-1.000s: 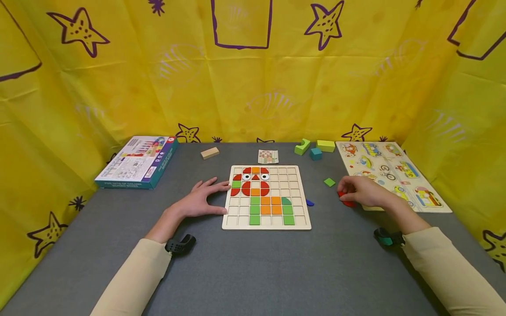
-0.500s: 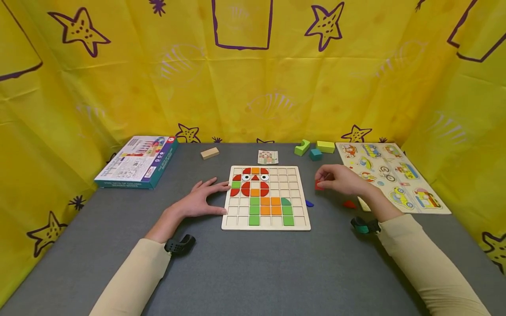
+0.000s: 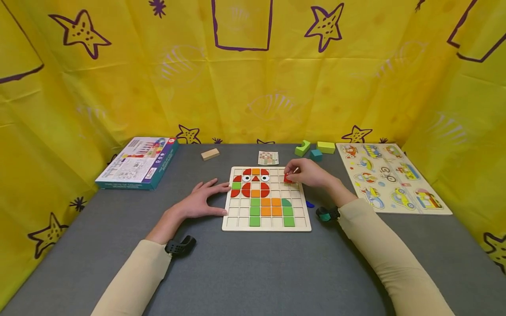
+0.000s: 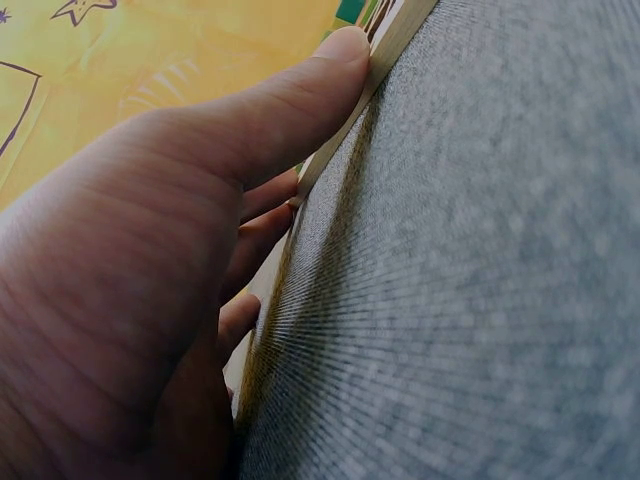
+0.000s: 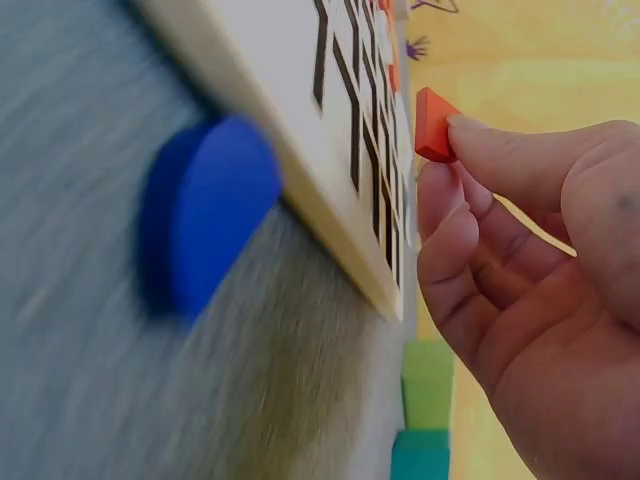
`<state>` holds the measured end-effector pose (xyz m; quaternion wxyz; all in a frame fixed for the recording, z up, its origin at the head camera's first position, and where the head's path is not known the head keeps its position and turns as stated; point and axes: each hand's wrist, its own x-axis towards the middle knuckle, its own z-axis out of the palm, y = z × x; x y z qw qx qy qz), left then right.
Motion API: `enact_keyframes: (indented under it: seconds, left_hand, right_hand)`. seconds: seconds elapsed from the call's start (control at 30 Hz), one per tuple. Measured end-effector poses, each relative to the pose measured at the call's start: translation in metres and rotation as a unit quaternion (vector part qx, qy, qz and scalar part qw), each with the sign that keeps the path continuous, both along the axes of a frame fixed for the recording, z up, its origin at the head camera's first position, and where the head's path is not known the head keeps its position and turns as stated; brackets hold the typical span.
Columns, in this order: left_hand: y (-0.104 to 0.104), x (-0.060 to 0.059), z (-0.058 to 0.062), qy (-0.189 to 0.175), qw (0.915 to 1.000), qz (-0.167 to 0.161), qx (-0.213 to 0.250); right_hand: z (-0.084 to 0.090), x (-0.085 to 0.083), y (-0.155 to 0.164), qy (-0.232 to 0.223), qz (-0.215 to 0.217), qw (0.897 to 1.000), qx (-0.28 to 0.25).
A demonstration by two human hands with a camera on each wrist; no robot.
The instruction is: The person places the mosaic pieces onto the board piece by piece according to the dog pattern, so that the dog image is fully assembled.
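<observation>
A square wooden grid board (image 3: 239,222) lies mid-table, part-filled with red, orange and green tiles (image 3: 254,201) and two eye tiles (image 3: 265,178). My left hand (image 3: 199,202) rests at its left side, thumb and fingers spread fairly straight against the rim; the left wrist view shows the thumb (image 4: 300,100) on that edge. Over the board's upper right squares, my right hand (image 3: 310,172) pinches a small red tile (image 5: 432,126) between thumb and fingers. In the right wrist view this tile is raised above the grid. A blue rounded tile (image 5: 225,205) lies beside the board's right edge.
A small picture card (image 3: 268,158) lies behind the board. Green blocks (image 3: 326,147) and a teal cube (image 3: 316,155) stand at the back right, near a picture puzzle board (image 3: 395,180). A wooden block (image 3: 210,154) and a flat box (image 3: 136,162) are on the left.
My right hand has moved left from the red pieces beside the puzzle board, carrying a red tile over the grid board. Its arm now covers where the loose green and red tiles lay. The left hand stays put.
</observation>
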<state>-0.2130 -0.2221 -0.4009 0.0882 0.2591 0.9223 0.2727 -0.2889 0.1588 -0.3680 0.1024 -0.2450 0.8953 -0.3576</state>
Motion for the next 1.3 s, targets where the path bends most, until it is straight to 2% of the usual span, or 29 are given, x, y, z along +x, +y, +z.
enact_keyframes:
  seconds: [0.43,0.7,0.87,1.17,1.3]
  left_hand:
    - [-0.001,0.001,0.000,-0.004,1.0000,0.001,0.001]
    - [0.000,0.000,0.000,-0.005,1.0000,0.002,-0.002]
    - [-0.001,0.000,0.000,-0.003,1.0000,0.002,-0.002]
    - [0.000,0.001,0.000,-0.003,1.0000,0.001,-0.001]
    - [0.000,0.002,0.001,-0.003,1.0000,0.003,-0.002]
  right_hand:
    - [-0.008,-0.021,-0.038,-0.019,0.000,0.999,0.035]
    - [-0.003,-0.019,-0.047,0.009,0.027,0.996,0.080]
    - [-0.002,-0.017,-0.050,0.014,0.031,0.995,0.088]
    - [0.005,-0.014,-0.040,-0.015,0.010,0.998,0.066]
    - [0.010,-0.012,-0.025,-0.007,0.004,0.999,0.045]
